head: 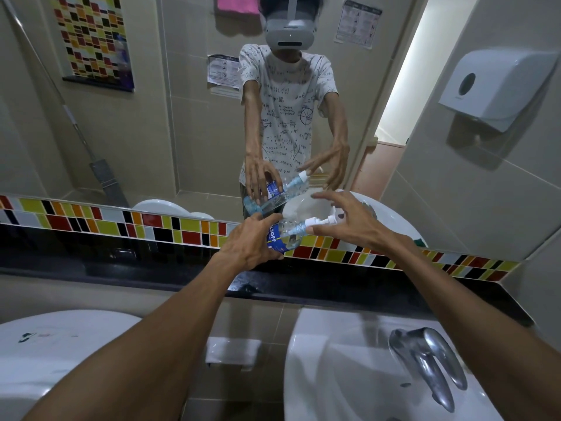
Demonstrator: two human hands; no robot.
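Mirror behind; left grip wraps tilted bottle; right grip spread beside pump; faucet below.

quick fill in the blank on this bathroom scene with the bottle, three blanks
1. The left hand grips a clear bottle with a ___ label.
2. The right hand, fingers spread, is at the bottle's white ___.
3. The paper dispenser hangs on the wall to the ___ of the mirror.
Missing words: blue; pump; right.
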